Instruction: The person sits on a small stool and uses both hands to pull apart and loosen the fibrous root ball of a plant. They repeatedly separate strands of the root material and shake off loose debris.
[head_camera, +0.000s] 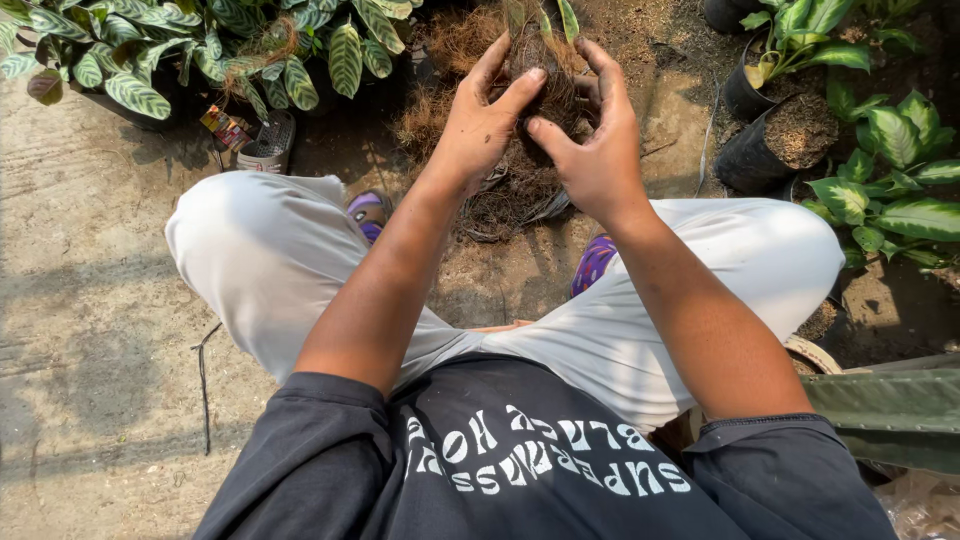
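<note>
The person sits cross-legged on the ground and holds a clump of brown fibrous roots up between both hands, above the gap between the knees. The left hand cups the clump's left side: its fingers are curled around the fibre, the thumb laid across the front and pointing up to the right. The right hand wraps the right side, the fingers bent over the top and back of the clump, the thumb pressing in from the front so that its tip nearly meets the left thumb. Both hands are closed on the clump, which fills the space between the palms.

Below the hands a loose heap of the same coir fibre lies on the bare concrete ground, spreading up toward the top edge of the view. At the top left corner stands a group of striped-leaf plants, with a small grey mesh pot tipped beside them. Along the right edge sit black nursery bags filled with brown fibre and green plants with pale-centred leaves. Purple sandals show under the light trousers. The forearms and the heap hide the ground directly beneath the clump.

The clump is dark brown, matted and stringy, with loose strands hanging from its underside. A few narrow green leaves rise from its top, past the fingertips.
</note>
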